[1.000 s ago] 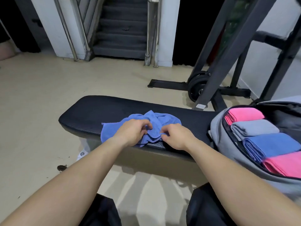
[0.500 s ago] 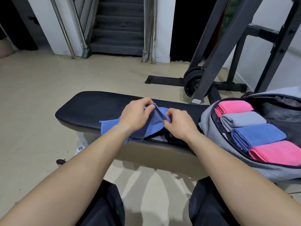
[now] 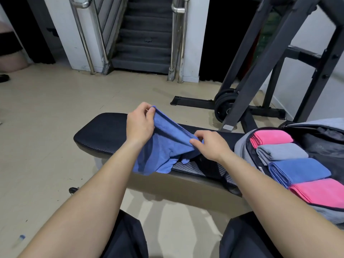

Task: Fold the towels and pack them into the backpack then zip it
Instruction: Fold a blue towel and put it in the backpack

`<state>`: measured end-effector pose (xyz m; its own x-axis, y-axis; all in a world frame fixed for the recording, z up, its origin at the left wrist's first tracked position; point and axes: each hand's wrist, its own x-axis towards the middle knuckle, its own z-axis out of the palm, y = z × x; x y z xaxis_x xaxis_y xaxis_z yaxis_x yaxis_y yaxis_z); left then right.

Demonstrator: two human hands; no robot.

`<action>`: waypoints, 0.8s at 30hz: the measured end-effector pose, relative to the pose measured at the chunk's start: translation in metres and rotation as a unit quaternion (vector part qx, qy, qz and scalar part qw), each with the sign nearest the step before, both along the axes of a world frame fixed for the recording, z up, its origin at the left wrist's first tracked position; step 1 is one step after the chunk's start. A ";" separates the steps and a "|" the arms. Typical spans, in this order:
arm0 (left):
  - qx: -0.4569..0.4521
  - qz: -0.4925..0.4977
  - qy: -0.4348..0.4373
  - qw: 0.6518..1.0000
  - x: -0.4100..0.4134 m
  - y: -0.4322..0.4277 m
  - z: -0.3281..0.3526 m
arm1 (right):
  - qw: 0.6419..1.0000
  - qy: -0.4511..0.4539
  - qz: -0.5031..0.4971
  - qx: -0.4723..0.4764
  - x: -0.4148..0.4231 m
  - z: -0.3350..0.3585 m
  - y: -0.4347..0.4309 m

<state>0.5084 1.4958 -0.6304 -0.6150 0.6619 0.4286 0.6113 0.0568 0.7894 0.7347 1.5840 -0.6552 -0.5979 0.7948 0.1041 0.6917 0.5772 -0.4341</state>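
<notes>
loose blue towel (image 3: 163,149) not yet folded, held up over the black bench (image 3: 104,131), its lower part draping past the bench's near edge. left hand (image 3: 140,123) raised, pinching an upper corner between thumb and fingers. right hand (image 3: 210,144) lower and to the right, pinching the same top edge. backpack (image 3: 242,146) lies open at the right end of the bench, zip undone. inside it are four folded towels in a row, touching: pink towel (image 3: 271,137), grey towel (image 3: 281,152), folded blue towel (image 3: 299,169), second pink towel (image 3: 320,192) nearest. judgement: packing mostly done; no other loose towel in view, so this looks like the last. left to do: square it, fold it, fit it in beside the row, close the zip. spare room in the bag: cannot tell.
</notes>
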 end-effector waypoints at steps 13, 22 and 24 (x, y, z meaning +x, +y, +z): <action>-0.048 -0.199 -0.070 0.976 0.010 0.005 0.012 | 0.989 0.035 0.108 0.099 -0.067 0.102 0.014; 0.020 -0.062 -0.087 0.994 -0.012 0.003 0.018 | 0.993 0.038 0.107 -0.030 -0.051 0.065 0.015; 0.036 -0.047 -0.096 0.994 -0.017 0.000 0.018 | 0.997 0.015 0.073 -0.024 -0.043 0.049 0.019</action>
